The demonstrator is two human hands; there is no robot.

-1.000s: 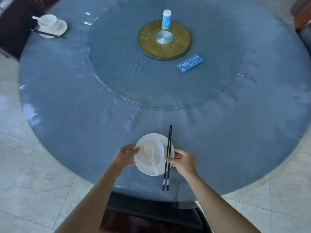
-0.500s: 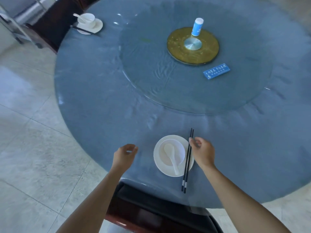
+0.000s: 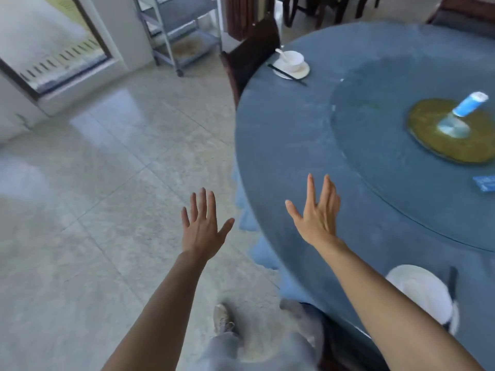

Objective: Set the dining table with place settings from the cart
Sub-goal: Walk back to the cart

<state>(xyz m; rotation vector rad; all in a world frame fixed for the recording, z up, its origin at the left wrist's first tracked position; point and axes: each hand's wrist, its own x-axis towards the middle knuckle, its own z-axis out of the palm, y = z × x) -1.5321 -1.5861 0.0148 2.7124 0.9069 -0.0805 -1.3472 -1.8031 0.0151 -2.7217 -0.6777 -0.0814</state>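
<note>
Both hands are empty, with the fingers spread wide and the backs turned up to the camera. The left hand (image 3: 201,230) is in the air above the tiled floor (image 3: 93,183), just beside the edge of the round worktop (image 3: 289,145). The right hand (image 3: 317,212) is above the blue cloth of the worktop, near its left edge, and I cannot tell if it touches the cloth.

One place setting lies at the lower right, partly hidden behind the right forearm: a white plate (image 3: 420,295) that looks blurred, with dark chopsticks (image 3: 453,282) along its right side. A second place setting is at the far side of the worktop, near its edge: a white saucer (image 3: 301,72) with a white cup (image 3: 294,59) on it, a white spoon (image 3: 281,53) leaning in the cup, and black chopsticks (image 3: 288,74) lying across the front rim of the saucer.

In the middle of the worktop there is a glass turntable (image 3: 375,162) with a gold disc (image 3: 428,132), and a blue and white bottle (image 3: 470,103) stands on the disc. A small blue card (image 3: 484,183) lies on the glass at the right edge of the view.

A dark wooden chair (image 3: 251,57) stands by the far setting. Well apart, at the top, a grey metal cart (image 3: 182,30) stands on the floor; its shelves look bare. Below, one shoe (image 3: 222,318) and grey trousers of the person are visible
</note>
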